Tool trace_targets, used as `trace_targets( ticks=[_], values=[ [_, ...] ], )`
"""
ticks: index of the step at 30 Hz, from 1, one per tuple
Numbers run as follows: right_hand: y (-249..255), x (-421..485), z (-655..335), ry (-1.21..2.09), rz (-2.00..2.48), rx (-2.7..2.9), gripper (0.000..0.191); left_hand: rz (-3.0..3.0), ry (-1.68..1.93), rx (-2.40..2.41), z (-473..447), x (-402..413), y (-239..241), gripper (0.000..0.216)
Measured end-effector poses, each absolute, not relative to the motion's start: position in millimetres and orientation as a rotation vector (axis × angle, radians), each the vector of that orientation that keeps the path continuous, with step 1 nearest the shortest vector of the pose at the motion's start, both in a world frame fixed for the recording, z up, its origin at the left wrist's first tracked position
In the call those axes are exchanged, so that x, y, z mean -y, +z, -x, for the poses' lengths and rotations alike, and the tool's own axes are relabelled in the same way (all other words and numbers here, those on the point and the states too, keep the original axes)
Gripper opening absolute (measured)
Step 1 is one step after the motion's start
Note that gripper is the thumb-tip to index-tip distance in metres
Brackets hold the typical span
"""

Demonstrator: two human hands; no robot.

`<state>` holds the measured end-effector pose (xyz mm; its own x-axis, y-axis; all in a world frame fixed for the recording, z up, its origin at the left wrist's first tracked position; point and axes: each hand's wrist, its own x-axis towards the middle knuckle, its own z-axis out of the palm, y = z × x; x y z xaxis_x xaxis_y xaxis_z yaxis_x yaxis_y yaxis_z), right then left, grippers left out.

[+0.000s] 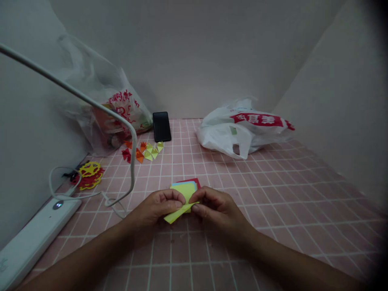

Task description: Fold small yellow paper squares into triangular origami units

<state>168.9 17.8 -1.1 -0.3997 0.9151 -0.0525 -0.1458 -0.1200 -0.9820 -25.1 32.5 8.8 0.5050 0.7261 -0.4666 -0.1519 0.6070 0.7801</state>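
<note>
Between my two hands is a folded strip of yellow paper (176, 215), tilted with its left end lower. My left hand (160, 205) pinches it near the middle, thumb against curled fingers. At the strip's right end, my right hand (214, 204) grips it between thumb and forefinger. Just beyond the fingers lies a stack of square paper sheets (184, 188), yellow on top with blue and red edges showing beneath. The hands partly cover the stack.
Small folded paper pieces (142, 152) in red, orange and yellow lie near a black phone (162, 126). Plastic bags stand at back left (121, 105) and back right (242, 129). A white cable (91, 99) arches over the left side, above a white power strip (39, 238) and yellow-red cutouts (90, 176).
</note>
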Motion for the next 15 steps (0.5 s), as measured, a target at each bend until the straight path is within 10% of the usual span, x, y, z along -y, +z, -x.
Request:
trace_targets(
  ticks=[8, 15],
  values=[
    [0.0, -18.6, -167.7, 1.554, 1.088, 1.339, 0.015, -0.996, 0.713, -0.911, 27.5, -29.4, 11.3, 0.055],
    [0.3, -17.5, -165.5, 1.578, 1.105, 1.294, 0.019, -1.234, 0.729, -1.054, 25.8, -29.3, 9.5, 0.031]
  ],
)
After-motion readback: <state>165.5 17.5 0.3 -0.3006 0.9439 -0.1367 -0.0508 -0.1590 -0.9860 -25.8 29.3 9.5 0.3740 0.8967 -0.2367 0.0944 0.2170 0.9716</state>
